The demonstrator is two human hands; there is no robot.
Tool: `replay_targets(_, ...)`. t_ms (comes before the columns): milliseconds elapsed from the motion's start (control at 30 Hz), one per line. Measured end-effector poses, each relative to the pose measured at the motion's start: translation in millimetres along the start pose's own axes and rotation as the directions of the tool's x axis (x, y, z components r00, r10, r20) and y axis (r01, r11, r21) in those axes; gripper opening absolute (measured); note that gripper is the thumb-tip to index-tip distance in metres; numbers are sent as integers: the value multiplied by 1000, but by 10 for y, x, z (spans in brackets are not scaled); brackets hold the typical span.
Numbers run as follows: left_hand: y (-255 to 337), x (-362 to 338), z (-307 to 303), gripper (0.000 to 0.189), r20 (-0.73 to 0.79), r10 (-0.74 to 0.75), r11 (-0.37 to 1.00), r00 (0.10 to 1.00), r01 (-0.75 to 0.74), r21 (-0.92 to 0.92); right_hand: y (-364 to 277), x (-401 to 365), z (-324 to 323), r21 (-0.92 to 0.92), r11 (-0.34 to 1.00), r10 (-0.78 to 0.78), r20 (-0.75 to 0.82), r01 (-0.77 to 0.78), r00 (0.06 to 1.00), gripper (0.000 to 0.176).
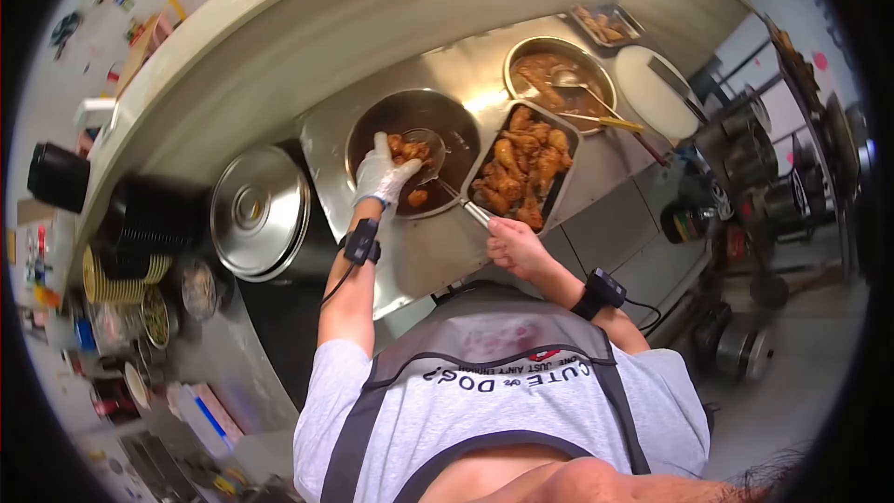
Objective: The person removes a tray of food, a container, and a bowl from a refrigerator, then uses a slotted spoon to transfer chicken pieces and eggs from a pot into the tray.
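My right hand (514, 248) is wrapped around the metal handle of a skimmer (476, 214). The skimmer's round head is over a large metal pot (354, 130) of dark brown sauce, with browned chicken pieces (400, 148) in it. My left hand (380, 174), in a clear plastic glove, is at these pieces with thumb and fingers apart; its fingertips overlap them in this view. A single chicken piece (417, 197) shows in the sauce below the glove. Right beside the pot stands a rectangular metal tray (571, 151) heaped with glazed chicken drumsticks (523, 163).
Behind the tray is a second pot (510, 65) of brown sauce with a ladle (566, 79) in it. A white lid (652, 93) and a small tray of chicken (605, 26) are at the back right. A large lidded pot (256, 210) stands to the left.
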State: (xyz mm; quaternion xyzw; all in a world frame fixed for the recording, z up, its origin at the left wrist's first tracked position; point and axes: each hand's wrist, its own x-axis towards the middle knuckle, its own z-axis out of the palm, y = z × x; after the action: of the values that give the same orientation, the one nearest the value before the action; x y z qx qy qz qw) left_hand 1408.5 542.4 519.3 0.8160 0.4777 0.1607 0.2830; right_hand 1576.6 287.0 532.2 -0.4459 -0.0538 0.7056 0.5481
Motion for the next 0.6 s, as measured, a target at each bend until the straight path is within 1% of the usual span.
replay_targets(67,149,10,-3,70,3,27,1000,1000,-27,5,-3,-58,-42,35,999,9,28,-10,1000,9)
replay_targets(133,305,21,-12,77,-29,68,998,997,-67,17,-135,-265,-90,28,1000,-15,28,14,1000,10)
replay_targets(167,434,9,-25,77,-16,78,997,997,-78,18,-210,-408,-113,6,1000,-30,40,30,999,12)
replay_targets(233,774,-36,36,88,4,86,996,996,-86,-1,-309,-677,-255,-10,997,-78,1,78,997,21)
replay_targets(267,924,-60,95,88,31,91,996,995,-91,-25,-372,-841,-293,-30,994,-106,-34,105,994,24)
replay_targets(300,955,-45,274,87,-21,162,985,987,-163,-57,-440,-999,-317,-52,990,-135,-67,132,989,27)
replay_targets(333,1051,-52,408,85,5,165,974,986,-162,-156,-495,-1147,-356,-50,989,-145,-71,141,987,27)
replay_targets(400,1320,-98,588,81,84,168,936,982,-132,-325,-591,-1396,-420,-208,965,-198,-186,158,962,34)
replay_targets(433,1457,-124,646,79,138,168,913,976,-101,-394,-625,-1475,-418,-206,964,-207,-191,167,959,34)
replay_targets(467,1497,-100,813,74,85,211,916,974,-166,-364,-651,-1543,-418,-282,944,-245,-250,171,937,35)
replay_targets(500,1527,-78,959,73,83,232,916,969,-189,-354,-664,-1585,-431,-356,920,-283,-304,167,910,35)
replay_targets(533,1673,-138,941,72,96,216,927,972,-173,-332,-641,-1579,-491,-354,919,-287,-306,172,908,35)
replay_targets(600,1789,-174,953,72,106,201,936,974,-159,-313,-550,-1481,-664,-641,746,-478,-325,182,816,33)
